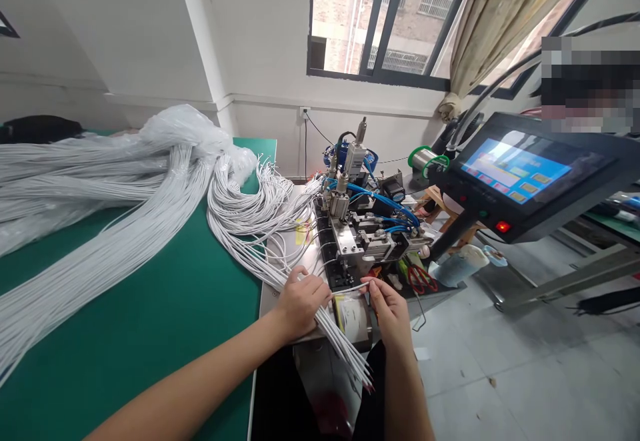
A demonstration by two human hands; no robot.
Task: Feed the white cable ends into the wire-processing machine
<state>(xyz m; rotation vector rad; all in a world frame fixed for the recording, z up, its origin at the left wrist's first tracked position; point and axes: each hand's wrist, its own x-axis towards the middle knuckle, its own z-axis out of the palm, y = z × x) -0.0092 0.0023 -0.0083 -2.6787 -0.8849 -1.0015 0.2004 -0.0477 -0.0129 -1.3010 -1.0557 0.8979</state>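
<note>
My left hand (300,304) is closed around a bundle of thin white wires (345,344) whose stripped ends point down toward the floor. My right hand (387,304) pinches the end of a single white wire (350,288) that stretches across to my left hand. Both hands hover at the front edge of a small metal machine (360,228) with blue air hoses, mounted on a steel plate (273,294). More white wires (250,221) fan out from the machine across the green table.
Large bundles of white wire (95,228) and a plastic bag (185,128) lie on the green table (150,334). A touch-screen control panel (520,174) with a red button stands right. Red scissors (420,278) lie beside the machine. Grey floor is at lower right.
</note>
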